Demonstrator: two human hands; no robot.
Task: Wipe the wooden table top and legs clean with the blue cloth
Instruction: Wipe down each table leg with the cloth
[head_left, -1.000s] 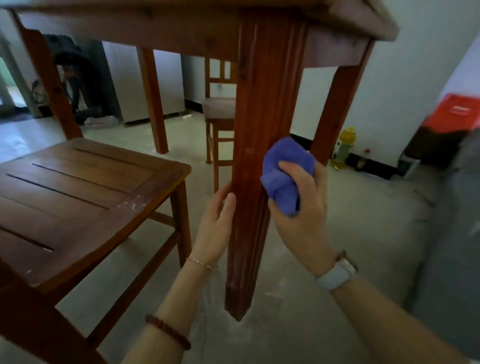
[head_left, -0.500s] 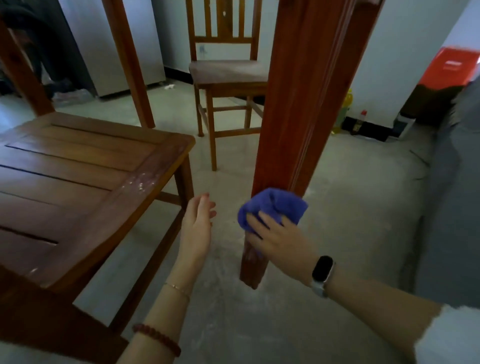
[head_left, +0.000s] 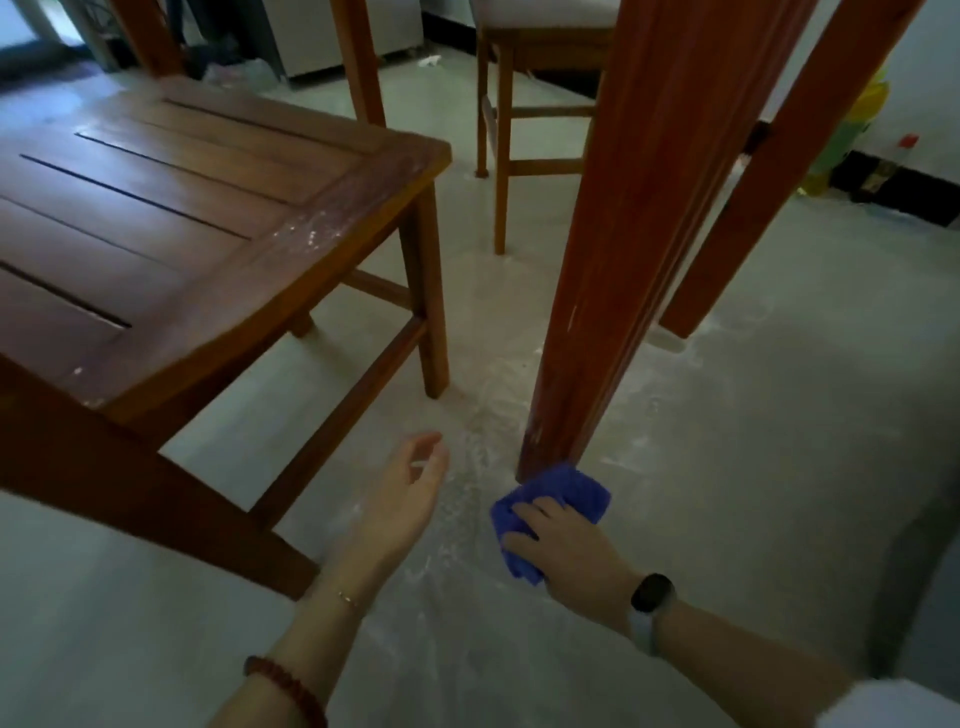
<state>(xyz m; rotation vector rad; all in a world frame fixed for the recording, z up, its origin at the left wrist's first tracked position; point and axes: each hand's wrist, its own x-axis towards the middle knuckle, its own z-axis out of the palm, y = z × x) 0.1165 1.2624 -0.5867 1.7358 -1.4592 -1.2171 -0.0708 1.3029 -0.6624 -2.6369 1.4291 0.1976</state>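
Observation:
A reddish wooden table leg (head_left: 628, 249) runs down from the top of the view to the dusty floor at centre. My right hand (head_left: 566, 551) grips the bunched blue cloth (head_left: 558, 493) and presses it against the foot of this leg, right at floor level. To the left of the leg my left hand (head_left: 410, 493) hovers over the floor, fingers loosely curled, holding nothing. A second table leg (head_left: 779, 171) slants behind on the right. The table top is out of view.
A slatted wooden chair seat (head_left: 171, 218) fills the left, its legs close to my left hand. Another wooden chair (head_left: 524, 104) stands behind the table leg. White dust streaks the floor around the foot. Bottles (head_left: 852, 135) stand by the far wall at right.
My right hand has slid the blue cloth down the table leg from mid height to its foot. My left hand let go of the leg and dropped to the floor's level.

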